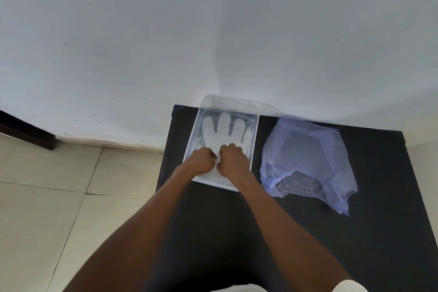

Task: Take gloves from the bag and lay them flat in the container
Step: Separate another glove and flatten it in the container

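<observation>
A clear plastic container (pixel 255 123) stands at the back left of the black table (pixel 296 232). Inside it lies a thin translucent white glove (pixel 224 129), flat, fingers spread and pointing away from me. My left hand (pixel 201 159) and my right hand (pixel 231 160) sit side by side over the glove's cuff end, both with fingers curled down onto the glove. Whether they pinch it or only press it is hard to tell. A pale blue plastic bag (pixel 305 161) lies crumpled to the right of the container, with clear plastic showing at its lower opening.
The table stands against a white wall (pixel 213 31). Left of the table the floor is light tile (pixel 47 197), and a dark skirting strip (pixel 26 133) runs along the wall's base. The table's left edge is just beside the container.
</observation>
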